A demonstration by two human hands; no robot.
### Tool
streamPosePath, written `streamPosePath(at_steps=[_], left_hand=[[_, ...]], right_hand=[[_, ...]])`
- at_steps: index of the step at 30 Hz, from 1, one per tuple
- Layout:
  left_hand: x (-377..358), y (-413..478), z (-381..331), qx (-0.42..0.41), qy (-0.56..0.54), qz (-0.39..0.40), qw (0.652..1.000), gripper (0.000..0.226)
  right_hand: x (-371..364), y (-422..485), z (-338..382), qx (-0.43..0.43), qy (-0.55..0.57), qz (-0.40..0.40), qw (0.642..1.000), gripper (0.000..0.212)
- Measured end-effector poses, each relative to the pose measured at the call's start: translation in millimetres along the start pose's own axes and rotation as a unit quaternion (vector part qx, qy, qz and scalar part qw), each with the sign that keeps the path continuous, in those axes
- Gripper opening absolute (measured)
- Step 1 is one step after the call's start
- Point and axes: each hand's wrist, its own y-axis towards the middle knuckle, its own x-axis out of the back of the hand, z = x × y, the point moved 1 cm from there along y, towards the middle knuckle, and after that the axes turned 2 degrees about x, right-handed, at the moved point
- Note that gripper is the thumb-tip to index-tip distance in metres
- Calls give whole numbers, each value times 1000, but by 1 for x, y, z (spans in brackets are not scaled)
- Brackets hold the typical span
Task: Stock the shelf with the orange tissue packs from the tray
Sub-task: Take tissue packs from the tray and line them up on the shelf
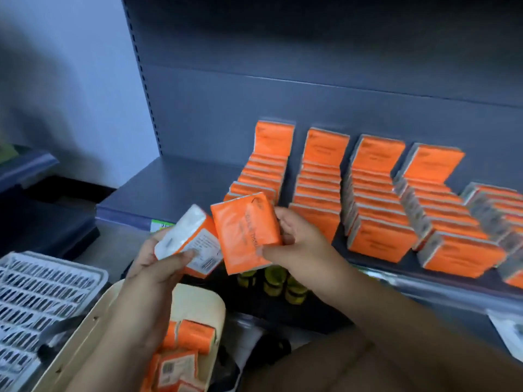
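Right hand (pixel 294 239): pinched one orange pack (pixel 244 232).
Left hand (pixel 167 258): gripped second pack (pixel 188 240).
Handling: likely light, soft, slippery; hold by edges.

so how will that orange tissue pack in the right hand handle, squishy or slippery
Probably soft: the orange tissue pack looks creased in the right hand. Likely light, since a thumb-and-fingers pinch holds it. Its shiny film wrap may slip a little.

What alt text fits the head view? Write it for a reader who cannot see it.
The person's left hand grips one orange tissue pack, the right hand a second pack, in front of a grey shelf lined with rows of orange packs. Below, a cream tray holds more packs, beside a white slotted basket.
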Motion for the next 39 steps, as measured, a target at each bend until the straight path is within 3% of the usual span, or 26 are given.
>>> streamPosePath(at_steps=[6,10,13,14,17,24,28,32,39], left_hand=[[-104,8,-11,-49,89,146,984,34],[-182,9,-5,-76,90,201,972,49],[-252,1,-2,-64,29,241,968,32],[-276,-2,-1,-43,-5,249,968,20],[-347,-8,6,-20,-63,226,972,42],[-468,-6,38,-134,-16,222,966,18],[-498,2,63,-224,72,234,943,42],[-497,4,81,-309,178,250,900,67],[-500,20,95,-409,261,259,835,75]], right_hand=[[102,-38,10,0,26,-121,992,61],[176,-72,8,3,35,-177,984,63],[228,-95,10,2,46,-226,973,56],[245,-99,10,4,51,-247,968,54],[295,-109,15,16,88,-303,949,52],[388,-117,18,20,97,-402,910,49],[411,-112,-8,4,93,-432,897,52],[422,-110,-41,-32,112,-397,911,50],[425,-92,-64,-27,140,-390,910,54]])
